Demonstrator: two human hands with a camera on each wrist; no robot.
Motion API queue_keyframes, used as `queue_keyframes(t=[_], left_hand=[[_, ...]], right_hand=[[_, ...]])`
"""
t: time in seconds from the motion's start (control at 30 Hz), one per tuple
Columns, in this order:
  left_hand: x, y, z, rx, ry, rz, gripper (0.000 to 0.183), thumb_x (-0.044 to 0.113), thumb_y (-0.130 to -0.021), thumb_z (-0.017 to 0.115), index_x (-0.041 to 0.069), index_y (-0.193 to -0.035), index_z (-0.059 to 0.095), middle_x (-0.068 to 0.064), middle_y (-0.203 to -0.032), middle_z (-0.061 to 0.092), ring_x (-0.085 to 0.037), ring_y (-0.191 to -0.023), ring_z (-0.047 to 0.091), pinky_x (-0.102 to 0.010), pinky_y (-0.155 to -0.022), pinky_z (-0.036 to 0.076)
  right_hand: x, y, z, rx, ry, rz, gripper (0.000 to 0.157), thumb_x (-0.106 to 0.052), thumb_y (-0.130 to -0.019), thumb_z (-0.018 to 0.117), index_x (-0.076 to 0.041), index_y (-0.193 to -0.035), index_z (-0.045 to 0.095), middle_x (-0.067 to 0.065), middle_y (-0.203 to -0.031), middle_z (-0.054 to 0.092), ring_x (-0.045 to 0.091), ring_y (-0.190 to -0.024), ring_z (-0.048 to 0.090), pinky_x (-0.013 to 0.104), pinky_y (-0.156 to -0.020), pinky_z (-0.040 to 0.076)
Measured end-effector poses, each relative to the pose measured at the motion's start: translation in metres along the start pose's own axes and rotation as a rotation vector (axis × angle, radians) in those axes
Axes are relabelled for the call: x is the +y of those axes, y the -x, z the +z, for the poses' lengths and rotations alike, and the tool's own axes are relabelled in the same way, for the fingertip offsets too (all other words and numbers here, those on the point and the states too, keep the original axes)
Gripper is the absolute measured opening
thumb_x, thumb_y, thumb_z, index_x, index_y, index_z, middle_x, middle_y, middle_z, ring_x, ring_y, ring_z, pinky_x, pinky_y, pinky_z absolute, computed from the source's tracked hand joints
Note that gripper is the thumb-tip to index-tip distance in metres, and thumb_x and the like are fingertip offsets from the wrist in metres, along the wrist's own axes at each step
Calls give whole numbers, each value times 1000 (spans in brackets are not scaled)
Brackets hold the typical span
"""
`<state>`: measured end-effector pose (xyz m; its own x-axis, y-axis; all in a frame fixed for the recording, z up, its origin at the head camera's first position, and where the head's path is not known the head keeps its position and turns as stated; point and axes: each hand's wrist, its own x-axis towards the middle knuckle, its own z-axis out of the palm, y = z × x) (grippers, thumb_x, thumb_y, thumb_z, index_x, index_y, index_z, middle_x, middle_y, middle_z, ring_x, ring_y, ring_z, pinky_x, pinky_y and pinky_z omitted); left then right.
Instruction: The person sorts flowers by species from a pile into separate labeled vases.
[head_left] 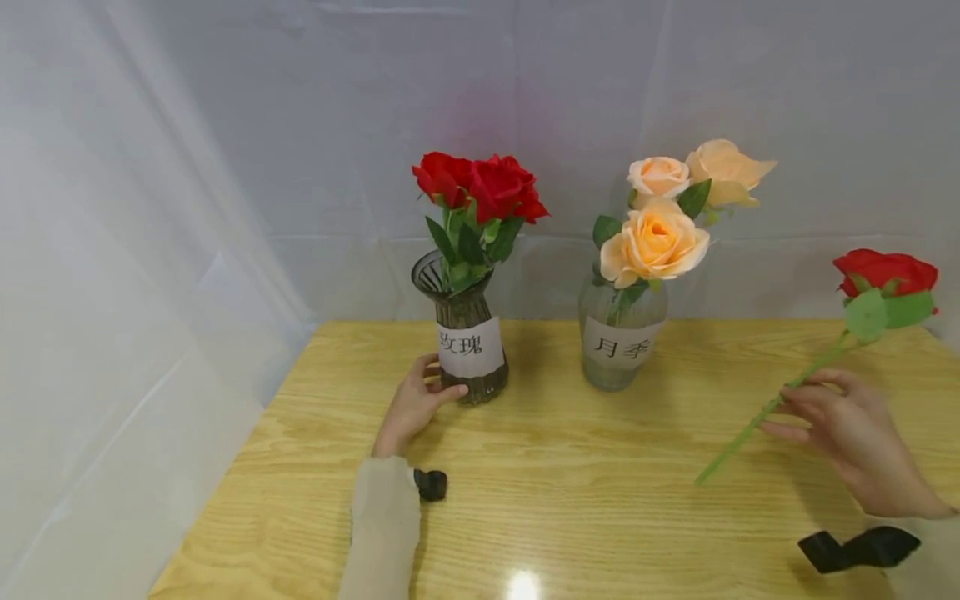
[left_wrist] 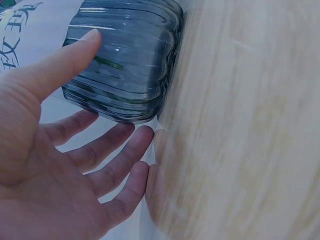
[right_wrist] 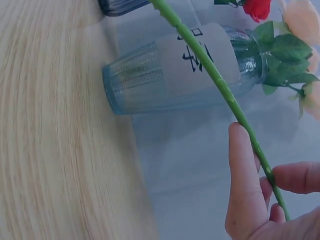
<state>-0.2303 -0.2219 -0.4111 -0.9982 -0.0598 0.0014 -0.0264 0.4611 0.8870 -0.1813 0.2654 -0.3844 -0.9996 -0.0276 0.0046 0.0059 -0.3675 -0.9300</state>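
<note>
My left hand (head_left: 411,408) holds the lower left side of a dark ribbed glass vase (head_left: 489,385). In the left wrist view, the thumb lies across the front of the vase (left_wrist: 130,55), and several fingertips are at its far side. Several red roses (head_left: 498,187) stand in that vase, which bears a white label (head_left: 471,348). At the right, my right hand (head_left: 862,442) pinches a single red rose (head_left: 888,273) by its green stem (right_wrist: 220,82), between thumb and fingers. The stem slants above the table, its lower end pointing left toward me.
A clear glass vase (head_left: 609,379) with a white label stands right of the dark vase. Peach-coloured roses (head_left: 656,242) rise from it. Both vases are near the back of the wooden table (head_left: 525,492), before a pale cloth backdrop (head_left: 360,150).
</note>
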Motion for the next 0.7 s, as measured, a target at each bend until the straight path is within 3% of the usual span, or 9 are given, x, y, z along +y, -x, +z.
queue_keyframes(t=[0.33, 0.7], left_hand=[[0, 0, 1, 2, -2, -7, 75, 17, -92, 76, -3, -152, 36, -30, -145, 47, -44, -129, 50, -53, -106, 43], [-1, 0, 1, 6, -6, -8, 75, 17, -92, 77, -2, -152, 36, -29, -145, 48, -44, -128, 51, -53, -106, 43]], right_hand=[[5, -2, 10, -27, -103, 21, 15, 6, -103, 48, -8, -101, 49, 4, -88, 60, 20, -79, 67, 43, -72, 62], [11, -4, 36, -60, -167, -54, 25, 12, -101, 47, -7, -89, 58, 6, -81, 65, 22, -77, 69, 44, -71, 62]])
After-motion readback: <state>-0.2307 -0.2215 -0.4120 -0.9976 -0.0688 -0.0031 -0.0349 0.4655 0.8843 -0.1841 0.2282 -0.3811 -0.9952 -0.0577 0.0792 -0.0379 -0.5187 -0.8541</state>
